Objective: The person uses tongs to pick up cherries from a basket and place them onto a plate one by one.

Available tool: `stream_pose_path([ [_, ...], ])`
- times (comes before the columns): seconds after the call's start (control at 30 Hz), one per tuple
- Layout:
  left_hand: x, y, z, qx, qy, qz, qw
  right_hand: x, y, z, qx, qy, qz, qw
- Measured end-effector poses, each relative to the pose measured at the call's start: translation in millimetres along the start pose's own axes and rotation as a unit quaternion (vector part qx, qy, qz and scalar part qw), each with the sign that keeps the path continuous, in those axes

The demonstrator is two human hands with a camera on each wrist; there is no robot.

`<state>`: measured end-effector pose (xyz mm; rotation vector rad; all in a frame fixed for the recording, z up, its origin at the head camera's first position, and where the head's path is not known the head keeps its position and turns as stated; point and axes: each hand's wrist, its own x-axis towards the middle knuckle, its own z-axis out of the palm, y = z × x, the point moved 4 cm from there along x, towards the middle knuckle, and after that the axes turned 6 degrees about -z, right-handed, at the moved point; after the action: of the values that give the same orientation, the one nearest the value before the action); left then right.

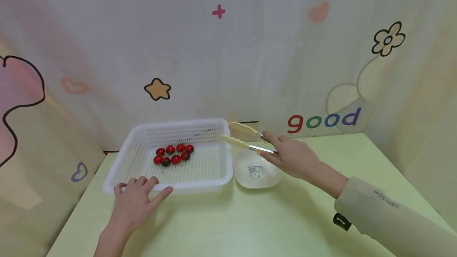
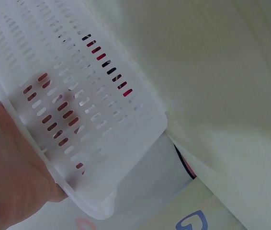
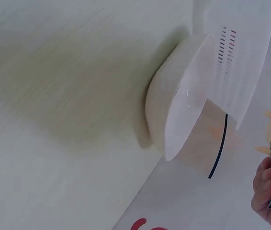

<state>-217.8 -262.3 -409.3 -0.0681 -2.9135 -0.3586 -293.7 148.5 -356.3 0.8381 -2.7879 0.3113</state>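
A white plastic basket [image 1: 210,185] with slotted walls holds several red cherries [image 1: 176,159], some darker, grouped on the left half of its floor. My left hand [image 1: 133,202] grips the basket's near rim, fingers over the inside; through the slots in the left wrist view the fingers show behind the wall [image 2: 102,158]. In my right hand [image 1: 294,156] is a pair of tongs [image 1: 264,150] with metal arms and pale yellow tips. The tips are spread apart, at the basket's right rim, with nothing between them. Below the tongs stands a white square dish [image 1: 257,179] with a panda print.
Everything stands on a pale green table [image 1: 228,225]. The dish sits close against the basket's right side. A printed curtain [image 1: 250,58] hangs behind the table's far edge and along both sides.
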Motion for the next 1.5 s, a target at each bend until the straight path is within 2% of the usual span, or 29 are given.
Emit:
stream_pose_path([
  [0.33,-1.0,0.9,-0.4,0.004,-0.008,-0.001,1.0000,27,-33,7.2,-0.009,-0.009,-0.051,0.999],
  [0.63,0.2,0.3,-0.5,0.001,-0.009,0.000,1.0000,44,-48,12.4,-0.020,-0.015,-0.084,0.996],
  [0.9,-0.4,1.0,-0.3,-0.001,-0.011,0.004,0.9999,56,-54,16.5,-0.011,-0.021,-0.091,0.996],
  [1.27,0.6,2.2,-2.2,0.002,-0.011,0.005,0.9999,78,-68,18.1,-0.049,-0.053,-0.100,0.992],
  [1.5,0.8,0.2,0.5,0.003,-0.012,0.004,0.9999,91,-77,23.6,-0.073,-0.087,-0.091,0.989],
])
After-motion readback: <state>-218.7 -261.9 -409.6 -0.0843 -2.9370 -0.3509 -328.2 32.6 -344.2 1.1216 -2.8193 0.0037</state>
